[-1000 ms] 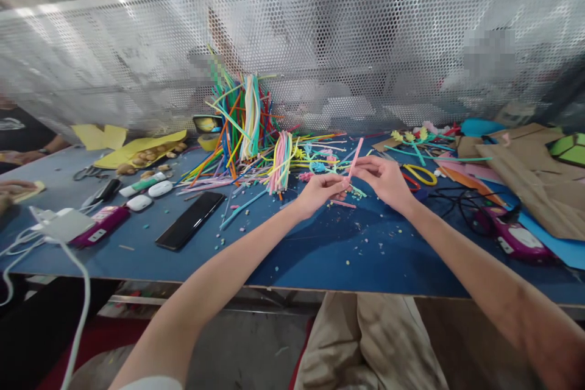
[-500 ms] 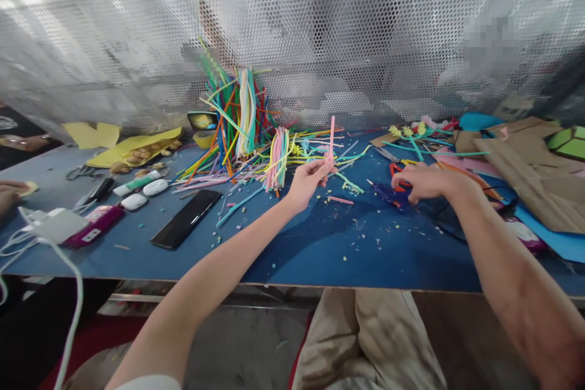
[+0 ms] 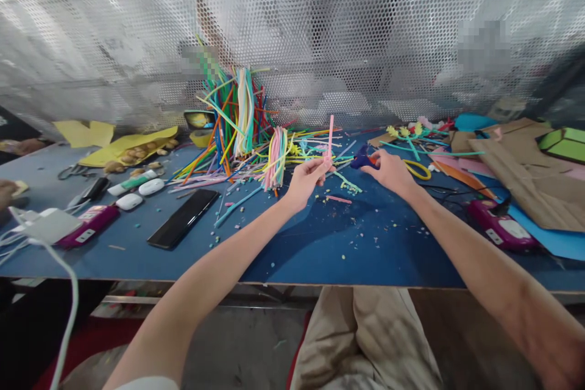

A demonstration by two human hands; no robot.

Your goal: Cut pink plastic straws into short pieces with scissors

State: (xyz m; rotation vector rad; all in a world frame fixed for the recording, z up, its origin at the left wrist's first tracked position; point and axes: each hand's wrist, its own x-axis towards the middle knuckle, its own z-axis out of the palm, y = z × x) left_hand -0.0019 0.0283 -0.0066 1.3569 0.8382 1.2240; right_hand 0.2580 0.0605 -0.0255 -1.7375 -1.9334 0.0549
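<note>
Above the middle of the blue table (image 3: pixel 320 250), the left hand (image 3: pixel 305 181) pinches a thin pink stick (image 3: pixel 330 134) by its lower end between thumb and fingers, holding it upright. It looks feather-light, slim and bendable, and would probably kink if squeezed hard, so a gentle hold low down suits it. At 3 o'clock from it, the right hand (image 3: pixel 389 172) has its fingers curled shut round a small blue-handled tool (image 3: pixel 361 161), probably scissors. Crowding in are a heap of coloured sticks (image 3: pixel 242 116) at 10 o'clock, a yellow loop (image 3: pixel 418 169) just beyond the right hand, and a black phone (image 3: pixel 183 226) at 8 o'clock.
</note>
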